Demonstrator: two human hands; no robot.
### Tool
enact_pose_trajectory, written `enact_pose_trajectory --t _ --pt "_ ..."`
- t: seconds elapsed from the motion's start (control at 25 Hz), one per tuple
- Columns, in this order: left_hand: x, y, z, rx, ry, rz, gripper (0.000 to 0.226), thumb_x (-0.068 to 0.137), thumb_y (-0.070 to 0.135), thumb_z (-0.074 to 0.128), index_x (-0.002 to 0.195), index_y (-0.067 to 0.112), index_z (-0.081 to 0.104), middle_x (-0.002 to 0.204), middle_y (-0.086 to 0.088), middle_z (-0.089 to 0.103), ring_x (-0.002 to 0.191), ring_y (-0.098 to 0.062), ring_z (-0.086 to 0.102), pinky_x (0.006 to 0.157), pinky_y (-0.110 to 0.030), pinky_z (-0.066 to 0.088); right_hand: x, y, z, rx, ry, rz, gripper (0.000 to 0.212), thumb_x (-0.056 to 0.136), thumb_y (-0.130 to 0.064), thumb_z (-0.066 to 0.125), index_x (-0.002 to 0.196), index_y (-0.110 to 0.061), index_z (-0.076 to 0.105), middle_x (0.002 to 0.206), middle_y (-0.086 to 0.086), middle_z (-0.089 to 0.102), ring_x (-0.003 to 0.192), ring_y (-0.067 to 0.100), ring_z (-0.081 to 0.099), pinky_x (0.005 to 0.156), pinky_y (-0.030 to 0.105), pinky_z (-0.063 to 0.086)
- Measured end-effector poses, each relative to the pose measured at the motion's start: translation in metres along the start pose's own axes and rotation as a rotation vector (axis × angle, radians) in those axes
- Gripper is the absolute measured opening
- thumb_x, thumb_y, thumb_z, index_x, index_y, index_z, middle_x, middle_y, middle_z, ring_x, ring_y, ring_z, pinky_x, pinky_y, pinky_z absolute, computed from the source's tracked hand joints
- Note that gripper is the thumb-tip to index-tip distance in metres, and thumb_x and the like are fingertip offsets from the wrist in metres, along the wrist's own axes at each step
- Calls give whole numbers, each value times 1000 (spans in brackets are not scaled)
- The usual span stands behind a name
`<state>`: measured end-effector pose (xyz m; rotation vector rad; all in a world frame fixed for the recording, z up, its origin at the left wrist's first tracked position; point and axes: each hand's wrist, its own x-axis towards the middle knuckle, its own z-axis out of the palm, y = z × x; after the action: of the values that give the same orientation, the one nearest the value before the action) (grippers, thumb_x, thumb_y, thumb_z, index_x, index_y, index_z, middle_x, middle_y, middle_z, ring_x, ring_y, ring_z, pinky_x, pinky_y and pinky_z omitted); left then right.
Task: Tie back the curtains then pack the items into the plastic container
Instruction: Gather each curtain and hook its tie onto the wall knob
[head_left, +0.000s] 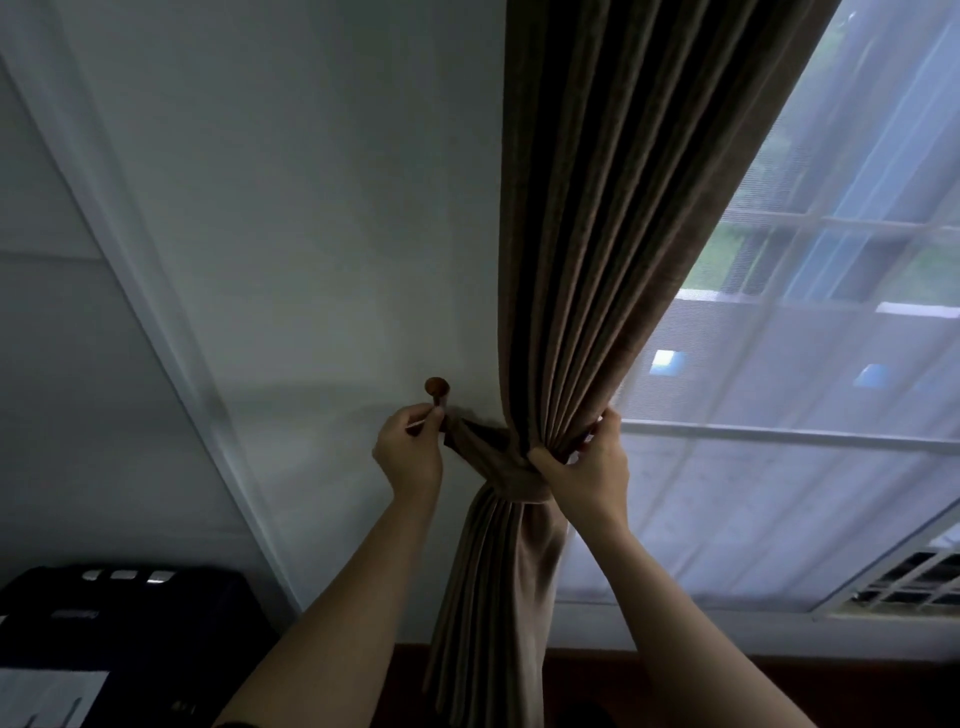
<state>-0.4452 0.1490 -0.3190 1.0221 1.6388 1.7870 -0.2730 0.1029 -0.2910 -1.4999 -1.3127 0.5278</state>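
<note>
A brown pleated curtain (613, 234) hangs down the middle of the frame, cinched at centre by a matching fabric tieback (511, 480) wrapped around its folds. The left hand (410, 457), just left of centre, pinches the end of the tieback between thumb and curled fingers, right below a round wooden wall knob (437, 387) on the white wall (311, 208). The right hand (587, 467) grips the curtain's right edge just above the band, fingers curled into the pleats. A sheer white curtain (779, 467) covers the window on the right. A dark case (130, 613) sits at lower left, and a vent grille (904, 582) at lower right.
</note>
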Motion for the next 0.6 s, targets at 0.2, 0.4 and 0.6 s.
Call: enact_pose_trajectory --t 0.2,0.4,0.6 --pt "11 9 3 118 -19 -17 14 84 10 66 92 1 73 85 -5 69 78 -13 60 65 -2 41 0 -2 4 -24 8 -20 68 64 -29 78 121 -19 40 102 -2 59 90 17 58 70 26 44" --pt "40 16 -4 95 -161 -430 6 77 12 72 78 6 72 76 -6 67 76 -21 65 80 -28 53 3 -5 6 -81 1 -29 67 65 -33 77 119 -17 41 102 -3 56 92 20 57 73 32 45" --pt "69 28 7 331 -257 -523 20 76 3 69 60 5 56 63 -12 61 77 -27 67 83 -37 56 4 -9 8 -111 -3 -31 70 65 -35 76 121 -13 41 110 0 56 98 22 56 80 39 50"
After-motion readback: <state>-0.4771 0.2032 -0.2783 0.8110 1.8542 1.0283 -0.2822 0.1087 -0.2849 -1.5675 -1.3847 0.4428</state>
